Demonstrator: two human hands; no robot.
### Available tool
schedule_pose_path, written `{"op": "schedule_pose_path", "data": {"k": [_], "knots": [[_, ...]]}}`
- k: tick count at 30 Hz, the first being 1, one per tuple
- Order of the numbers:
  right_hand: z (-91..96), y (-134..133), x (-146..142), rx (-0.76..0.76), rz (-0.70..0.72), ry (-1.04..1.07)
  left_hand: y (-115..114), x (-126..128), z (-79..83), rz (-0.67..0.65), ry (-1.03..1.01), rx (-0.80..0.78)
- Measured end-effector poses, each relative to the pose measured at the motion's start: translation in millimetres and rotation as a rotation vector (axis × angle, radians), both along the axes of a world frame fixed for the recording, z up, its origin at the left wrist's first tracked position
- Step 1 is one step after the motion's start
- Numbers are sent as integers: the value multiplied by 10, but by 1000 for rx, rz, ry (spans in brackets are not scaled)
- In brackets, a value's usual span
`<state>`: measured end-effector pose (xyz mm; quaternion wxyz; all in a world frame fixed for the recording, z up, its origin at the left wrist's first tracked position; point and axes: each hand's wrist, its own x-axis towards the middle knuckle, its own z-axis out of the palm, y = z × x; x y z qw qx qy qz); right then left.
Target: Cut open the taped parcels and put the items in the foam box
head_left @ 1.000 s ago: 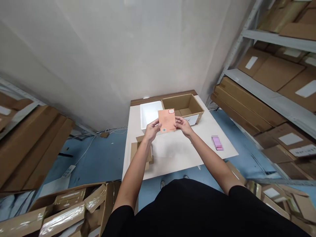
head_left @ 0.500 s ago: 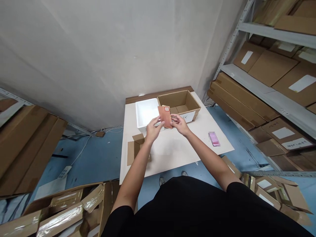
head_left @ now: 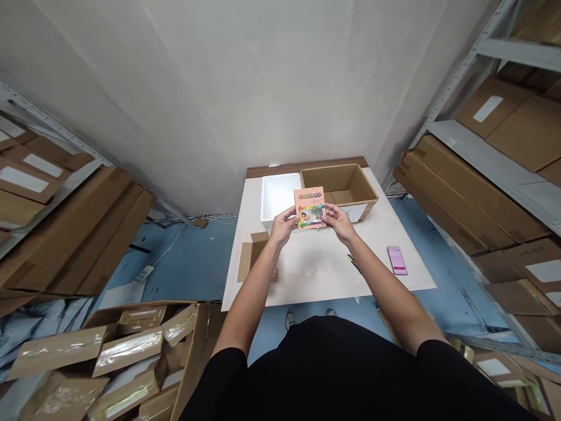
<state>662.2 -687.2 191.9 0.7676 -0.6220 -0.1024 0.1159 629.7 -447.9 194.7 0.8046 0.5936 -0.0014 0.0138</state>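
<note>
Two-handed grip: left hand (head_left: 283, 227) and right hand (head_left: 340, 223) pinched opposite sides of peach rectangular paper booklet (head_left: 310, 209) | light, even pressure seemed best, sparing its cover | held aloft before white foam box (head_left: 278, 195), open brown cardboard carton (head_left: 333, 176)

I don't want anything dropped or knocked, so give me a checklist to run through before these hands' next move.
1. Left hand grips the pink printed item at its left edge: ok.
2. Right hand grips its right edge: ok.
3. Larger carton open at the top: ok.
4. Phone on the table, apart from both hands: ok.
5. Small carton fully in view: not ok, left arm covers part.
6. Small yellow-and-dark tool safely covered at its tip: cannot tell, too small.
</note>
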Motion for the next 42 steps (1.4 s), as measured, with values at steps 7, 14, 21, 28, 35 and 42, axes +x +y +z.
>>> {"op": "schedule_pose_path", "data": {"k": [7, 14, 21, 28, 35, 42], "knots": [[18, -82, 81, 54, -7, 44, -102, 69, -71, 109, 61, 23], [-116, -3, 373, 57, 54, 112, 51, 154, -133, 100, 88, 45], [-596, 619, 963, -85, 69, 256, 535, 610, -713, 245, 250, 62], [-1017, 1181, 1639, -292, -98, 303, 940, 1407, -1148, 243, 405, 148], [-1177, 1100, 1819, -369, -270, 147, 1208, 1627, -1299, 364, 385, 444], [-1107, 988, 1431, -234, -187, 138, 1023, 1414, -1247, 324, 277, 344]]}}
